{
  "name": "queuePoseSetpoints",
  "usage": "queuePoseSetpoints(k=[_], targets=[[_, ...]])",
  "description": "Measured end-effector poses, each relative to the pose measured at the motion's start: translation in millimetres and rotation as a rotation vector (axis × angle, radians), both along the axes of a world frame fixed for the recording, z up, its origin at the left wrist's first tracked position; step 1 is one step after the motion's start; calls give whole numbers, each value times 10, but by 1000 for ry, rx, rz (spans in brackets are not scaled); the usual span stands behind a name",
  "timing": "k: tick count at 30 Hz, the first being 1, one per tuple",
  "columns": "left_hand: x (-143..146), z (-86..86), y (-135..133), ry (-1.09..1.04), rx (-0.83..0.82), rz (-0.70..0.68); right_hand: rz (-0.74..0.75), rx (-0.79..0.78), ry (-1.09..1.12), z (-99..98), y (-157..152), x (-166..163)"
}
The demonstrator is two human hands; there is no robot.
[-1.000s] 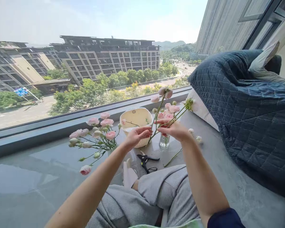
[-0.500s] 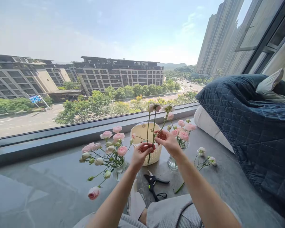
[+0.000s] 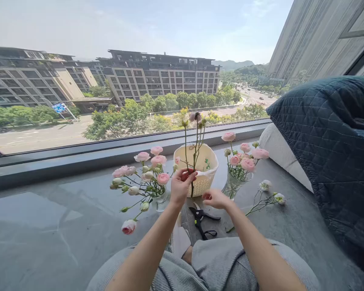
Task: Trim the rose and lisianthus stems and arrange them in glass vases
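My left hand (image 3: 182,186) is closed around the stem of a cut ranunculus-like flower (image 3: 196,149), held upright. It carries a pale pink bloom facing away and several green buds. My right hand (image 3: 216,199), off the stem, hovers over the tiled ledge with fingers loosely bent and nothing visible in them. Just below it lie black pruning shears (image 3: 202,220), blades toward the basket. Behind the held flower stands a cream woven basket (image 3: 204,184).
A glass vase (image 3: 162,201) of pink and white flowers stands left, another glass vase (image 3: 230,186) right. A cut stem with white blooms (image 3: 264,202) lies at right, near a quilted dark blue cover (image 3: 327,153). The window sill (image 3: 79,159) runs behind.
My right hand has let go of the flower stem and dropped toward the pruning shears. My left hand still holds the flower, now turned somewhat. The camera view has tilted down and shifted left.
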State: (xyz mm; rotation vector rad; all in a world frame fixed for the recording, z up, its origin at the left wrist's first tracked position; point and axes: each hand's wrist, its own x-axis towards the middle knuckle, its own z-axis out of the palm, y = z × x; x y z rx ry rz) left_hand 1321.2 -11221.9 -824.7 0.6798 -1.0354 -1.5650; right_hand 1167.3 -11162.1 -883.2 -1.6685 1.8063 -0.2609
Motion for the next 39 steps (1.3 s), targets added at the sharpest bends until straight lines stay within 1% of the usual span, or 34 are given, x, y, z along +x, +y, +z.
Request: queuePoseSetpoints(k=[4,6,8,10,13,15,17,20,22,24,26,29,31,32,34,36,37,39], targets=[[24,-10,-47,50,35,10,-84,185,203,-735,80,219],[41,-19,-64,52,38,13,-95,264,277,-1016,147,305],[54,-27,-77,47,35,12,-71,313,326,-1217,197,343],[61,-36,-89,41,24,10,-25,316,377,-1356,224,351],[58,-53,-102,31,2,19,8,259,428,-1482,247,387],[56,-63,-106,18,-15,23,-7,208,437,-1505,269,455],[55,-68,-107,12,-32,24,-57,181,421,-1461,286,543],[60,-66,-108,9,-42,30,-213,183,320,-1270,265,621],[65,-59,-115,9,-41,46,-315,206,256,-1079,234,581],[72,-49,-131,12,-44,70,-377,256,203,-846,237,458],[79,-39,-157,13,-52,91,-403,305,115,-553,318,281],[81,-25,-203,-2,-66,117,-388,268,-59,27,575,28],[73,-16,-222,-17,-78,136,-401,80,-291,467,745,-57],[66,-11,-225,-24,-86,147,-408,-33,-331,678,799,-66],[48,-1,-214,-37,-98,163,-404,-242,-291,1030,820,-30],[29,4,-187,-59,-101,174,-369,-365,-191,1253,735,50],[21,3,-170,-73,-100,179,-344,-400,-158,1312,668,96],[11,-4,-140,-102,-101,177,-292,-454,-133,1345,526,183]])
